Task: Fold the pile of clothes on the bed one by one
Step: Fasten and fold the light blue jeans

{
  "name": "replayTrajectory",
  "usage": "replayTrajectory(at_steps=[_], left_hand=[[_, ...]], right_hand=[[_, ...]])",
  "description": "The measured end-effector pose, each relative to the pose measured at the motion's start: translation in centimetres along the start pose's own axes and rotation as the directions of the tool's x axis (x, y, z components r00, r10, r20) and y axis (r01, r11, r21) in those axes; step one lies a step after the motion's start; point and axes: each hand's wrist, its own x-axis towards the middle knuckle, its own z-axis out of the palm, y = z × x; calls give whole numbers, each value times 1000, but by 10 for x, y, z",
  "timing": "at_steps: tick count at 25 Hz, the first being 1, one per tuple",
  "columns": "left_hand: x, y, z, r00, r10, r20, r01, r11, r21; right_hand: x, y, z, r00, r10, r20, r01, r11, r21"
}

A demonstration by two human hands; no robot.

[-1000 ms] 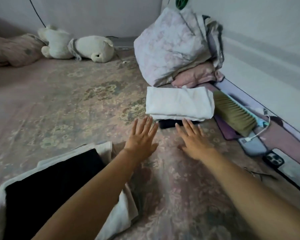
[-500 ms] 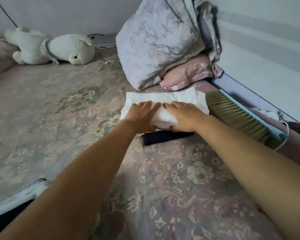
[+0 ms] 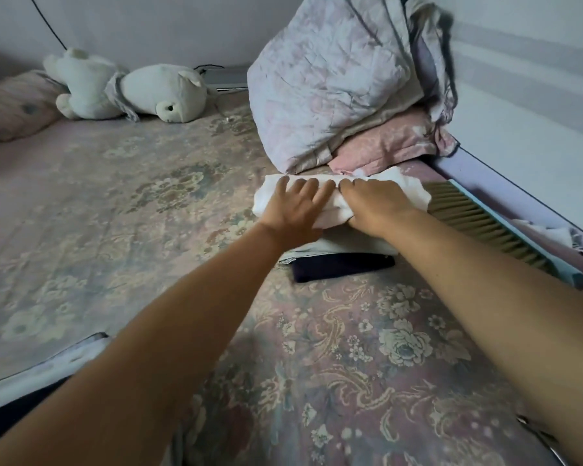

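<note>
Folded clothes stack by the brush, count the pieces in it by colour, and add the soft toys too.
White folded garment, on top, under the left hand and right hand: 1
Pale blue folded garment: 1
Dark navy folded garment, at the bottom: 1
White plush bears: 2
Total: 5

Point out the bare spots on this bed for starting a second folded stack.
Free: the bedspread left of the folded stack, up to the teddy bear. Crowded: rightward, the brush and bedding bundle hem the stack in.
</note>
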Motion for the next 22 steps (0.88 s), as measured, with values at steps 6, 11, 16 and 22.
replayTrajectory(at_steps=[6, 11, 16, 22], left_hand=[[-29, -34, -52, 951, 32, -306, 13, 990, 144], [-137, -110, -124, 902, 130, -412, -5, 957, 290], [-259, -181, -202, 895, 14, -445, 184, 898, 399], [-411, -148, -137, 815, -76, -575, 356, 848, 392]], right_hand=[[-21, -15, -68, 985, -108, -132, 87, 984, -154], [-55, -92, -154, 933, -267, -240, 254, 963, -86], [-72, -201, -237, 881, -308, -359, 333, 943, 8], [-139, -326, -176, 556, -384, -737, 317, 918, -239]])
